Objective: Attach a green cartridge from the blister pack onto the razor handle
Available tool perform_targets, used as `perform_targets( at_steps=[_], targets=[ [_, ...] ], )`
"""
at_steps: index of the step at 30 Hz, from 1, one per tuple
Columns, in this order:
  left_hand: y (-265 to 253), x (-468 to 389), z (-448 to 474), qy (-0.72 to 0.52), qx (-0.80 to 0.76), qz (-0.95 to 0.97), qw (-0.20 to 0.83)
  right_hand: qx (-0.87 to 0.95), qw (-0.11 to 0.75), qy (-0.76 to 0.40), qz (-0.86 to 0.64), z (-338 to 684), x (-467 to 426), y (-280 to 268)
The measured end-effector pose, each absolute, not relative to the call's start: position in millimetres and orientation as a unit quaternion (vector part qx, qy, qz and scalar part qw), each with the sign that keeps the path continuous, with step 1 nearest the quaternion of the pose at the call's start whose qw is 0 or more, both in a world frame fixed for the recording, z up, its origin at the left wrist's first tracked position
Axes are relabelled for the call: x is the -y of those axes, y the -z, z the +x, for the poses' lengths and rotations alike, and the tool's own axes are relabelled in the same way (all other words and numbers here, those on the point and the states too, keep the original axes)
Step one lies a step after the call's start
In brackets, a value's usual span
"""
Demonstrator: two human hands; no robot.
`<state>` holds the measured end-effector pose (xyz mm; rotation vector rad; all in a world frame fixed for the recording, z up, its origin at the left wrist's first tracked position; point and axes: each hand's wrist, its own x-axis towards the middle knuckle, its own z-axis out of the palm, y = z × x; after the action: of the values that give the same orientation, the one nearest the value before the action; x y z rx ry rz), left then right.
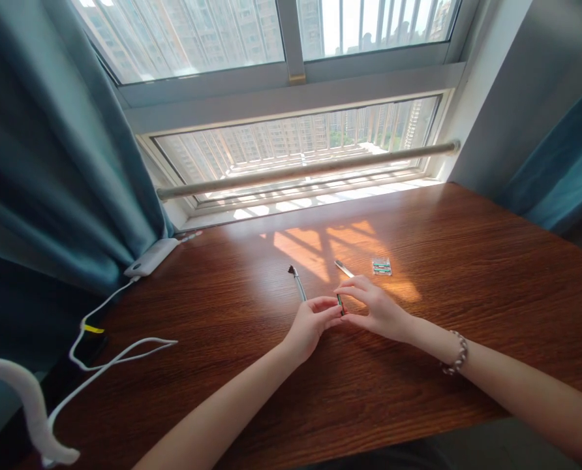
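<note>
1. The left hand [313,323] and the right hand [376,307] meet over the middle of the wooden bench [252,391]. Their fingertips pinch a small dark slim piece [340,301] between them; it is too small to name more closely.
2. Both hands are closed narrow on that piece, the fingers curled and the wrists resting low on the wood.
3. The right wrist wears a beaded bracelet [456,354] of rounded, mottled beads.
4. Just beyond the left hand lies a thin silvery handle with a dark tip [297,281], straight and slender, near the knuckles.
5. Beyond the right hand a flat metallic strip [343,268] lies at a slant. Beside it sits a small clear packet [382,266] with green and red marks, in a sunlit patch.
6. The bench is glossy reddish-brown wood with long grain. Its far edge meets the window sill, and its near edge runs under the forearms.
7. At the left rear corner a white power bank [151,257] rests by the teal curtain [51,163]. A white cable [115,356] loops from it off the left edge.
8. Bare wood lies open to the right and front of the hands.
</note>
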<state>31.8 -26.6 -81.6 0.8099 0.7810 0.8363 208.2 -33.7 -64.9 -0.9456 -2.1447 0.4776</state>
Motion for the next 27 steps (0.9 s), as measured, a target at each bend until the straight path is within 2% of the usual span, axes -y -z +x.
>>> perform_targets(
  at_steps=[9, 17, 20, 22, 27],
  targets=[
    [72.2, 27.9, 45.2, -0.387, -0.349, 0.374, 0.767, 0.824, 0.410, -0.165, -0.354, 218.0, 30.8, 69.8],
    [68.7, 6.8, 79.5, -0.367, -0.317, 0.448, 0.751, 0.834, 0.392, -0.130, -0.366, 258.5, 5.5, 52.2],
    [73.6, -5.9, 96.3, -0.346, -0.340, 0.553, 0.677, 0.799, 0.417, -0.125, -0.414, 286.9, -11.5, 55.4],
    [79.5, -14.3, 107.4, -0.331, -0.379, 0.657, 0.562, 0.756, 0.441, -0.143, -0.462, 304.7, -22.9, 66.2],
    [89.9, -27.1, 133.4, -0.347, -0.429, 0.709, 0.439, 0.702, 0.454, -0.194, -0.512, 325.8, -42.0, 101.9]
  ],
)
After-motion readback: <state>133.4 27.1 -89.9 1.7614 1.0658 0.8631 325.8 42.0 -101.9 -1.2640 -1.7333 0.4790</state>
